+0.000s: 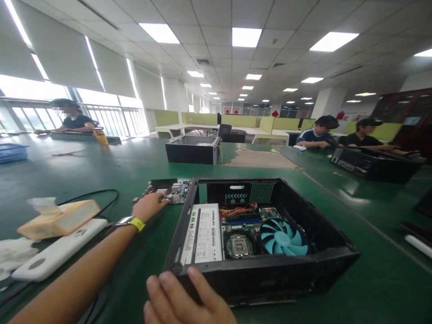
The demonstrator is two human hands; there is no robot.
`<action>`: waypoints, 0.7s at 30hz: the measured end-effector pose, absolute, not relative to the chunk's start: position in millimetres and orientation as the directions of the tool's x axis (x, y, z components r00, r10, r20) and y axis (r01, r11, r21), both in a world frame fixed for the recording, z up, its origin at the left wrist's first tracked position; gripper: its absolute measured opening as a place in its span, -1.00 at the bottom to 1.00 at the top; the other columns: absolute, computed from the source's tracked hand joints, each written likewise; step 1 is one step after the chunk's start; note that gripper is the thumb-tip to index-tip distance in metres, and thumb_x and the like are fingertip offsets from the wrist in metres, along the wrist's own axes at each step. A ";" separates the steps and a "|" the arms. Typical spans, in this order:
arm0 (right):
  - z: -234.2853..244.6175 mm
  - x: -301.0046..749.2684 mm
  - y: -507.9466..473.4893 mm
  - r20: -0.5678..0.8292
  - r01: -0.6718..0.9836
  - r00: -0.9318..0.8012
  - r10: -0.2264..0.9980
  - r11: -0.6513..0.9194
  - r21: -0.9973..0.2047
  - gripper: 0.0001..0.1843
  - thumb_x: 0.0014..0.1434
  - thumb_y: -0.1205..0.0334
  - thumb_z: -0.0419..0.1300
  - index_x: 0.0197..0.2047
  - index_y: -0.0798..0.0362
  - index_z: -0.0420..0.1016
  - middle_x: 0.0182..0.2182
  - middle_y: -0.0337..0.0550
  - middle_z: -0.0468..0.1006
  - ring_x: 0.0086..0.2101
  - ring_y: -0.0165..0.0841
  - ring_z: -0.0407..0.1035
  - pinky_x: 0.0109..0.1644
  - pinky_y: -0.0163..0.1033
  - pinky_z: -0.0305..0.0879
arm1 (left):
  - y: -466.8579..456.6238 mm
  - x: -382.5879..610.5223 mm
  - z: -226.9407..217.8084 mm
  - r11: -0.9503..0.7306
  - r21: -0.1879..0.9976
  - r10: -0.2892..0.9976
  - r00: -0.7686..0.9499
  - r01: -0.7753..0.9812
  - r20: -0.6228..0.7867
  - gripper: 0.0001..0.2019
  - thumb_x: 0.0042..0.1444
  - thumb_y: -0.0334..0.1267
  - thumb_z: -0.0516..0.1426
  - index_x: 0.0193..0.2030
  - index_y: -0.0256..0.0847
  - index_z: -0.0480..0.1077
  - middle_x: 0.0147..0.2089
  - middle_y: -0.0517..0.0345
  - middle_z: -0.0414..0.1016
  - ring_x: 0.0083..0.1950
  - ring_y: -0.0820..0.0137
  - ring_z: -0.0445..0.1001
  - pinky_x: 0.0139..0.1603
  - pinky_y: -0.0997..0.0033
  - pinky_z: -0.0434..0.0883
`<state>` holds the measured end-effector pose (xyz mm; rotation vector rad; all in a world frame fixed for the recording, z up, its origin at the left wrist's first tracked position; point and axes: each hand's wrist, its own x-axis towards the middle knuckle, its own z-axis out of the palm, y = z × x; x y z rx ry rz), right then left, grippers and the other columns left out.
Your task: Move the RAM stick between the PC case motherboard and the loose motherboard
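An open black computer case lies on the green table in front of me. Inside it sit a white power supply, a motherboard with a bare CPU socket and a blue fan. My right hand rests at the case's near wall, fingers curled against it. My left hand, with a yellow-strapped watch on the wrist, reaches out to a loose green circuit board left of the case, fingertips touching its near edge.
A yellow tissue box, a white flat device and black cables lie at left. A second black case stands further back, a third at right. A blue basket sits far left. Three people sit at the tables behind.
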<state>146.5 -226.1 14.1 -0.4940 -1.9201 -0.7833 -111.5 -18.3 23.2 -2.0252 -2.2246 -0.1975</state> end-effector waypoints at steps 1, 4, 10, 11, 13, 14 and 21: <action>14.0 147.3 -223.7 0.890 0.633 -0.456 0.008 0.706 0.318 -0.81 0.14 0.20 0.14 -0.16 -0.04 0.49 0.05 -0.36 0.42 0.18 -0.37 0.07 0.30 -0.11 -0.05 | -16.0 -108.0 20.2 0.092 0.017 0.980 -0.093 0.996 0.175 -0.47 0.08 0.14 -0.11 -0.06 -0.17 0.43 -0.10 -0.07 0.50 -0.11 0.12 0.46 -0.19 0.29 0.35; 13.2 151.1 -216.6 0.881 0.634 -0.472 -0.017 0.689 0.352 -0.81 0.16 0.19 0.12 -0.17 -0.08 0.50 0.09 -0.44 0.36 0.20 -0.40 0.02 0.32 -0.15 -0.16 | -8.7 -97.1 14.4 0.122 0.028 0.979 -0.125 0.992 0.159 -0.44 0.07 0.18 -0.12 -0.10 -0.20 0.44 -0.11 -0.11 0.49 -0.12 0.11 0.46 -0.21 0.26 0.36; 3.6 153.6 -205.1 0.848 0.603 -0.527 -0.043 0.685 0.410 -0.77 0.18 0.14 0.08 -0.10 -0.15 0.46 0.12 -0.55 0.31 0.23 -0.43 -0.08 0.35 -0.18 -0.34 | -0.8 -87.9 5.4 0.204 -0.018 0.943 -0.191 0.979 0.273 -0.50 0.11 0.09 -0.12 -0.10 -0.21 0.44 -0.02 -0.15 0.40 -0.09 0.05 0.42 -0.25 0.20 0.38; 3.2 154.2 -204.8 0.842 0.595 -0.537 -0.042 0.688 0.414 -0.76 0.19 0.14 0.08 -0.09 -0.13 0.45 0.13 -0.53 0.30 0.23 -0.42 -0.09 0.35 -0.18 -0.35 | -0.6 -88.3 4.1 0.217 -0.020 0.937 -0.202 0.976 0.283 -0.52 0.11 0.07 -0.11 -0.09 -0.19 0.43 0.00 -0.14 0.38 -0.07 0.04 0.41 -0.25 0.18 0.38; 4.5 157.0 -205.6 0.829 0.576 -0.557 -0.044 0.699 0.424 -0.74 0.19 0.15 0.07 -0.06 -0.10 0.44 0.14 -0.49 0.29 0.23 -0.41 -0.10 0.35 -0.18 -0.37 | -0.7 -90.1 1.7 0.221 -0.013 0.936 -0.209 0.975 0.283 -0.55 0.10 0.05 -0.08 -0.07 -0.16 0.42 0.02 -0.12 0.37 -0.05 0.03 0.39 -0.23 0.16 0.38; 6.2 159.5 -206.2 0.820 0.564 -0.572 -0.041 0.705 0.429 -0.74 0.20 0.16 0.06 -0.05 -0.08 0.43 0.15 -0.47 0.28 0.23 -0.40 -0.10 0.35 -0.17 -0.39 | -0.7 -91.3 0.5 0.212 -0.005 0.940 -0.203 0.977 0.275 -0.56 0.10 0.04 -0.08 -0.07 -0.16 0.42 0.02 -0.11 0.37 -0.04 0.04 0.39 -0.21 0.16 0.37; 26.2 188.4 -181.4 0.597 0.546 -0.768 0.233 0.726 0.418 -0.62 0.25 0.24 -0.03 0.14 -0.04 0.25 0.28 -0.41 0.00 0.27 -0.41 -0.29 0.35 -0.19 -0.51 | -2.5 -91.8 -2.9 0.208 0.038 0.951 -0.211 0.977 0.225 -0.62 0.14 -0.05 -0.10 -0.12 -0.19 0.41 -0.09 -0.08 0.48 -0.09 0.13 0.45 -0.19 0.25 0.36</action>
